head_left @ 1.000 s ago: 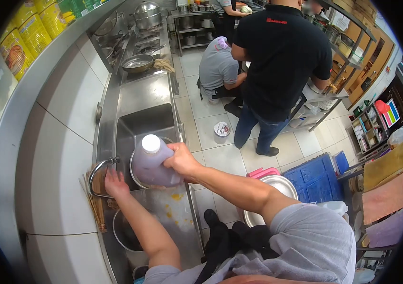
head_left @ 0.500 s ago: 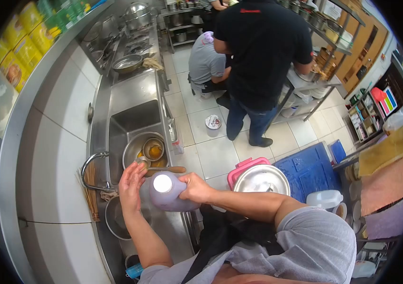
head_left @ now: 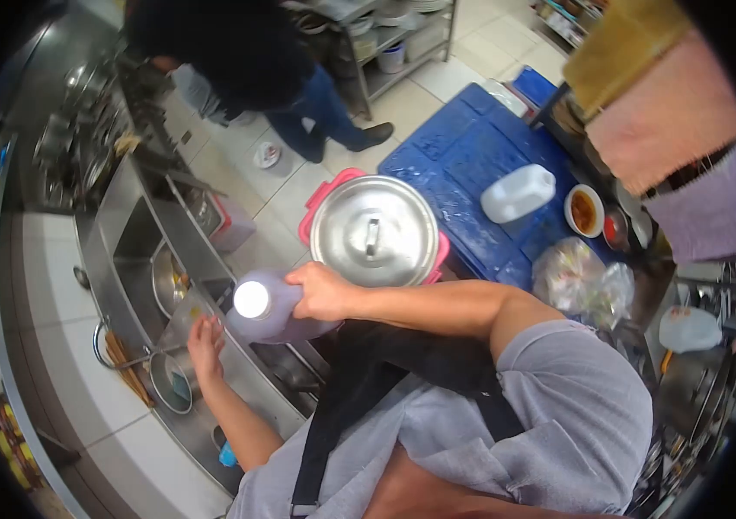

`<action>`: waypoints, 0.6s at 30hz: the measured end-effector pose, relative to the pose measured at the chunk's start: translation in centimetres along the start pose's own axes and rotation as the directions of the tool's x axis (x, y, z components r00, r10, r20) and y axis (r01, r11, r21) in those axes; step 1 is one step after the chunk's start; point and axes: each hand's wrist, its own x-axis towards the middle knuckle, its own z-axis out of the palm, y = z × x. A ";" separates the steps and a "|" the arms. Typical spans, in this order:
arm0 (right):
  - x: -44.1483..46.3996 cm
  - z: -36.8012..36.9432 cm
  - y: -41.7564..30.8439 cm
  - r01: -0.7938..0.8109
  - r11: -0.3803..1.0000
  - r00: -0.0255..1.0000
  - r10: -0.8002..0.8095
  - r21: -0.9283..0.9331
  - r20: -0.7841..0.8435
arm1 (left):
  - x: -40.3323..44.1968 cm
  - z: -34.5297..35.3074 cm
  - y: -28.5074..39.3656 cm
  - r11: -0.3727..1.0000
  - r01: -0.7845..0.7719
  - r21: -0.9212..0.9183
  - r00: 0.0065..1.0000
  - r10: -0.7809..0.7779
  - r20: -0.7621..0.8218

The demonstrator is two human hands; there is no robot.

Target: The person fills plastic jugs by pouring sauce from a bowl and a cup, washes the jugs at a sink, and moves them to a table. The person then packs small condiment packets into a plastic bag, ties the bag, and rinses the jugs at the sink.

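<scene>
My right hand (head_left: 320,292) is closed around the handle of a large plastic jug (head_left: 280,322) with a round white cap and a purplish tint. The jug is held up over the edge of the steel sink counter, its cap facing me. To its left, my left hand (head_left: 205,344) has its fingers stretched out, apart from the jug; a slight blur covers the fingertips. Below that hand a metal bowl (head_left: 171,381) stands on the counter. Further up, a steel basin (head_left: 165,278) with yellowish contents sits in the sink, partly hidden.
A lidded steel pot (head_left: 374,227) rests on a pink container (head_left: 309,221). Beside it, a blue lid (head_left: 450,164) carries a white jug (head_left: 518,194) and a bowl of brown sauce (head_left: 585,210). Plastic bags (head_left: 584,281) lie nearby. A person in black (head_left: 221,52) stands ahead.
My view has swung to the right, bringing the blue lid and its bowls into fuller view. The jug stays in my right hand, while the sink basin has slipped left in view.
</scene>
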 end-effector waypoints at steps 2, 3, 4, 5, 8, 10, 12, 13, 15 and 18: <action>-3.7 -3.5 1.3 0.018 0.977 0.975 -0.064 -0.214 -0.211 | -0.2 1.1 -2.8 0.989 0.120 0.090 0.993 -0.121 0.010; -5.5 -5.3 2.0 -0.006 0.983 0.966 -0.041 -0.182 -0.257 | 0.3 1.6 -4.3 0.979 0.158 0.126 0.986 -0.163 0.030; -7.5 -7.2 2.8 -0.029 0.988 0.953 -0.019 -0.155 -0.303 | 1.0 2.2 -6.1 0.972 0.166 0.165 0.980 -0.182 0.082; -9.5 -8.8 3.7 -0.090 0.980 0.936 0.023 -0.177 -0.350 | 1.9 2.8 -7.5 0.964 0.171 0.205 0.971 -0.200 0.133; -15.3 -12.3 6.8 -0.225 0.940 0.869 0.075 -0.255 -0.489 | 3.2 7.1 -7.8 0.918 0.120 0.379 0.941 -0.226 0.251; -19.5 -13.4 9.2 -0.267 0.945 0.790 0.102 -0.188 -0.605 | 5.4 9.9 -7.9 0.906 0.104 0.410 0.915 -0.249 0.317; -24.0 -13.5 12.4 -0.327 0.914 0.676 0.050 -0.239 -0.736 | 8.1 12.0 -8.3 0.890 0.102 0.444 0.872 -0.295 0.391; -26.1 -12.9 12.9 -0.408 0.894 0.571 0.093 -0.183 -0.816 | 9.3 12.8 -8.4 0.876 0.090 0.473 0.863 -0.305 0.401; -31.1 -11.4 14.9 -0.541 0.839 0.331 0.158 -0.050 -0.930 | 12.6 13.7 -9.5 0.851 0.054 0.523 0.837 -0.324 0.441; -38.4 -8.9 16.9 -0.506 0.853 0.046 0.177 0.129 -0.983 | 14.9 13.5 -10.4 0.828 0.045 0.558 0.818 -0.352 0.456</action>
